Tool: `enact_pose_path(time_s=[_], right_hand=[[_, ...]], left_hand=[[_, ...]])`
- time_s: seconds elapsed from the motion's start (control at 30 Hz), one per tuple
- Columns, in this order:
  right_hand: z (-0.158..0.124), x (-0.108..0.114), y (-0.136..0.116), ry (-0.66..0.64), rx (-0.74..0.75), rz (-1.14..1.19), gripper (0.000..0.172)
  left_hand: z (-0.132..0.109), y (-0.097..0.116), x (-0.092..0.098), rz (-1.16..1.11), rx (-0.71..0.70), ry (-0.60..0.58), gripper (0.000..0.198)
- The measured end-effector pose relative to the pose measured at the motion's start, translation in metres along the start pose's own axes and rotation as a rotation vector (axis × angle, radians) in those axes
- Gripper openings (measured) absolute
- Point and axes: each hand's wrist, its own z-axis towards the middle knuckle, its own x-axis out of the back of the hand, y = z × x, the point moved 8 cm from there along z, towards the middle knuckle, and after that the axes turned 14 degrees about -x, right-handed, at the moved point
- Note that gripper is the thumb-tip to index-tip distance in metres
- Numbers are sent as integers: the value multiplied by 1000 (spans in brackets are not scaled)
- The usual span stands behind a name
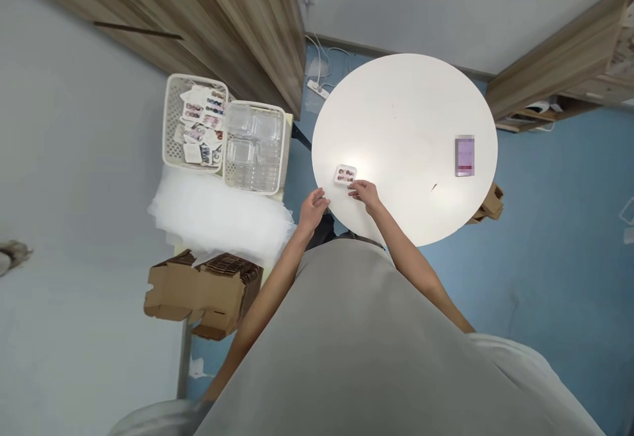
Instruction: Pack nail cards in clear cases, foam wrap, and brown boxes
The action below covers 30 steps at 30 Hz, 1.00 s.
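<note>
On the white round table [406, 112], near its left front edge, lies a small clear plastic box [337, 176]. Inside it sits a white card with several small reddish and dark pieces [345, 173], too small to make out their kind. My right hand [365, 193] is at the box's near right corner, fingers apart; whether they touch it I cannot tell. My left hand [313, 210] hovers by the table's edge, left of and nearer than the box, with its fingers parted and nothing in them.
To the left stand a white basket [168, 119] of carded pieces and a basket [253, 188] of clear plastic boxes. White packing sheets [222, 211] and folded cardboard boxes [193, 290] lie nearer me. A purple box [464, 155] stands at the table's right.
</note>
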Motion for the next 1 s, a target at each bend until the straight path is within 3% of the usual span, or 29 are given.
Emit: enact_pose_path(time_s=[0.23,0.37,0.47,0.57,0.7,0.8,1.0], right_hand=[[69,-23,-57,106,30,-38,15],[86,-18,-68,198,21,-44,18],[88,-11,-69,225,43,-71,28],[81,-4,-65,231,54,-89,31],[57,-1,-58,192,65,-106,19],[32,-9,-49,108,75,-145,12],[-16,-23,-32,18,102,-227,24]], left_hand=[[-40,-28,42,-88,85,175,56],[-58,-46,66,-89,102,261,54],[-65,-54,95,33,85,335,50],[-72,-56,136,296,84,466,49],[-73,-50,180,604,57,549,62],[-60,-52,195,632,35,522,62],[-34,-62,211,667,37,532,50]])
